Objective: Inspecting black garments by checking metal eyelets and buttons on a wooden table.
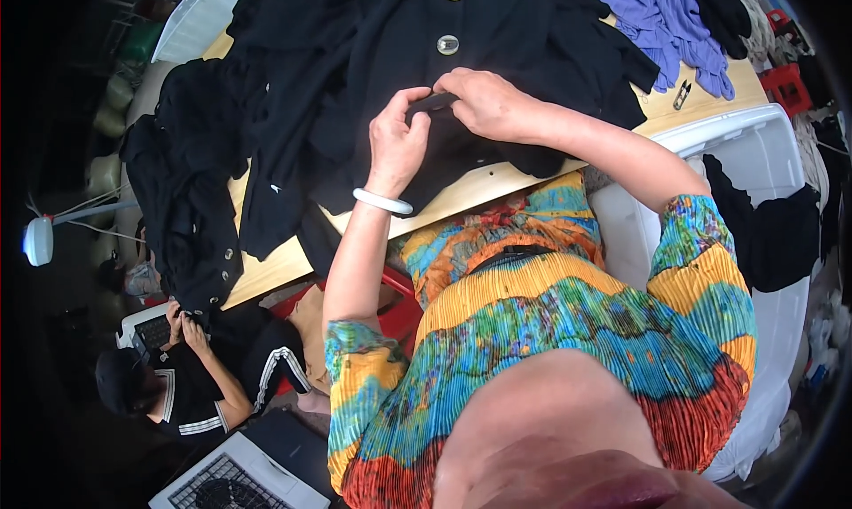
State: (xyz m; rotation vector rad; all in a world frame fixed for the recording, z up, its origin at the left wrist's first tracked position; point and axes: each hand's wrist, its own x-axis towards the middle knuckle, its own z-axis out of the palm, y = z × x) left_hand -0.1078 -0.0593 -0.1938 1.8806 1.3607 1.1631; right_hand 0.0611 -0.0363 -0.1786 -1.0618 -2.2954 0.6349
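Observation:
A black garment (355, 56) with large shiny buttons (448, 45) is spread over the pale wooden table (484, 188) in front of me. My left hand (399, 145) pinches a folded edge of it between thumb and fingers. Close beside it, my right hand (490, 106) grips the same edge, with its fingertips almost meeting those of the left. The fold is lifted a little between them. What lies under the right fingertips is hidden.
Purple cloth (661, 30) and thread snips (682, 94) lie at the right of the table. A translucent bin (745, 129) holding black cloth (781, 234) stands at my right. More black clothing (191, 154) hangs over the left edge, where a seated person (191, 389) works.

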